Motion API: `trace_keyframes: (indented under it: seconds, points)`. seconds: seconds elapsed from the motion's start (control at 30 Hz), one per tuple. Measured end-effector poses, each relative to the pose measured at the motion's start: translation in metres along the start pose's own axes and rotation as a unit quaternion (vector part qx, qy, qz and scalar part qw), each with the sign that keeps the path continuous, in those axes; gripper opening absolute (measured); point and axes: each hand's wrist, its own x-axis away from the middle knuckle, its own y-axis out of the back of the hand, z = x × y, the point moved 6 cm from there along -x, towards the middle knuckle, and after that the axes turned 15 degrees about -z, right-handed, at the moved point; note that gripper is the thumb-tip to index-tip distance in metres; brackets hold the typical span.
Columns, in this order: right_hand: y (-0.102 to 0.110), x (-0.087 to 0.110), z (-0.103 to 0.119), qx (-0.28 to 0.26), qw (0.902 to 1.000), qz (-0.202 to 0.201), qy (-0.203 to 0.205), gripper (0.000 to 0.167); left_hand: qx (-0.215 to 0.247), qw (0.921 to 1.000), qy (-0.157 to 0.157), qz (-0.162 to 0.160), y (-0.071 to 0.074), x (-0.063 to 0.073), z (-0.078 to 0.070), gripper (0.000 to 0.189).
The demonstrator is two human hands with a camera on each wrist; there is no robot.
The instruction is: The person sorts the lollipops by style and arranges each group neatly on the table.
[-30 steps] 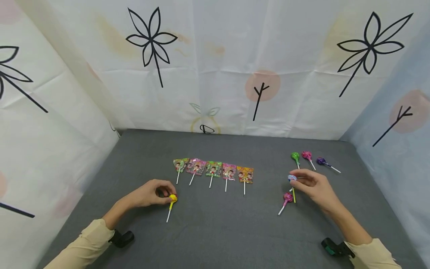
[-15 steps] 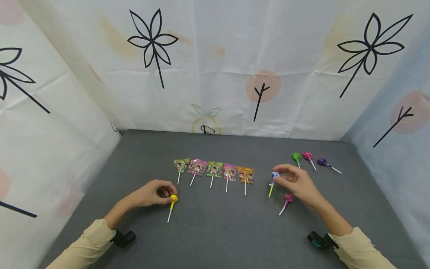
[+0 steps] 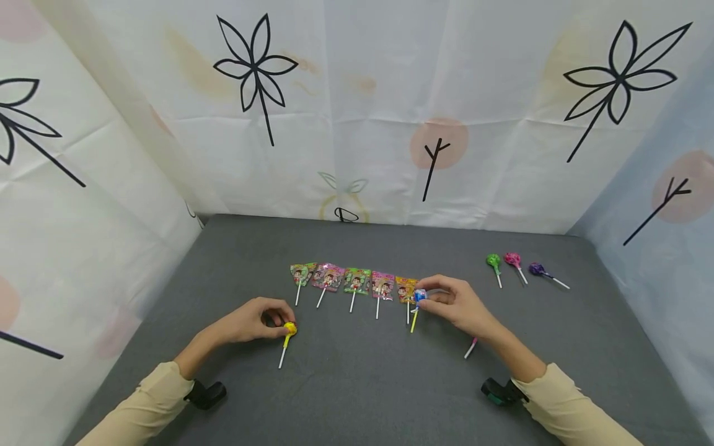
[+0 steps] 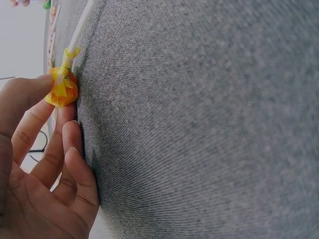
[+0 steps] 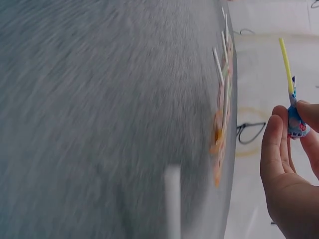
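Note:
My left hand (image 3: 253, 321) pinches the head of a yellow-wrapped lollipop (image 3: 289, 329) between thumb and fingers, low at the grey cloth. Its white stick points toward me; the left wrist view shows the yellow wrapper (image 4: 63, 89) under the thumb. In my right hand (image 3: 454, 303) is a blue-wrapped lollipop (image 3: 419, 295) with a yellow stick, pinched by its head. The right wrist view has this blue lollipop (image 5: 296, 122) raised off the table, stick upward. In the head view it overlaps the orange flat-packed lollipop (image 3: 406, 288) at the row's right end.
Several flat-packed lollipops (image 3: 356, 280) lie in a row across the middle of the grey table (image 3: 357, 396). Green (image 3: 493, 261), pink (image 3: 513, 259) and purple (image 3: 537, 269) lollipops lie at back right. Another lollipop's stick (image 3: 471, 349) shows beneath my right forearm.
My right hand has carried the blue lollipop leftward from the right-hand group to the end of the row. My left hand stays in place with the yellow lollipop.

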Motion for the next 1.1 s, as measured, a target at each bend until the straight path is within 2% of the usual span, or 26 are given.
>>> trace_keyframes:
  seconds: [0.33, 0.57, 0.8, 1.1]
  points:
    - [-0.041, -0.010, 0.001, -0.022, 0.9984, 0.048, 0.021, 0.035, 0.006, 0.9998, 0.019, 0.004, -0.001, 0.000, -0.003, 0.013]
    - [-0.072, -0.015, -0.001, -0.053, 0.9958, 0.073, 0.013, 0.037, 0.007, 0.9999, 0.015, 0.004, 0.000, 0.000, -0.003, 0.013]
    - [-0.107, -0.017, 0.003, -0.057, 0.9944, 0.089, 0.009, 0.035, 0.005, 0.9999, 0.011, 0.004, 0.000, -0.001, -0.001, 0.013]
    - [-0.152, -0.017, 0.000, -0.071, 0.9913, 0.111, -0.001, 0.030, 0.000, 0.9998, 0.021, 0.006, 0.000, -0.001, 0.002, 0.013]
